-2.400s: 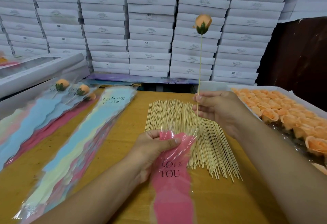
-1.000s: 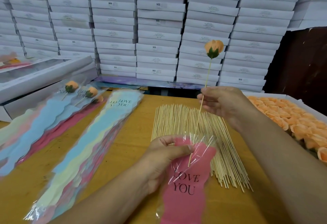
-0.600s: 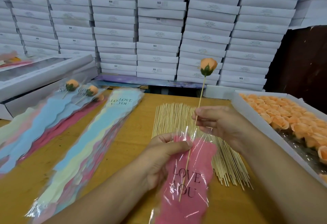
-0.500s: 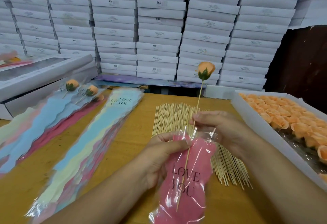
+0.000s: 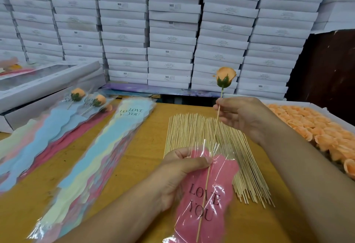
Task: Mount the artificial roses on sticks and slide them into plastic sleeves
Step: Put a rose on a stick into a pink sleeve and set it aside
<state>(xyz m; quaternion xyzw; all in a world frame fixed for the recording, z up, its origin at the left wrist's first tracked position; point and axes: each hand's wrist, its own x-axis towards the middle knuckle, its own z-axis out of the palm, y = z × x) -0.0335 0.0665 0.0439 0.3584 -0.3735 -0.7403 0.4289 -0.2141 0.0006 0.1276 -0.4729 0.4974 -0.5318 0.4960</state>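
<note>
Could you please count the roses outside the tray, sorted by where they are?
Sleeved roses on the left pile: 3
Rose on the stick in the right hand, partly in the pink sleeve: 1
Total: 4

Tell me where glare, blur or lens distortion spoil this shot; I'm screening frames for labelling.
Head view: glare streaks the pink sleeve; the sleeve's lower end and the left hand look softly blurred; wide-angle bending bows the stacked white boxes at the edges; the rose stays sharp.
</note>
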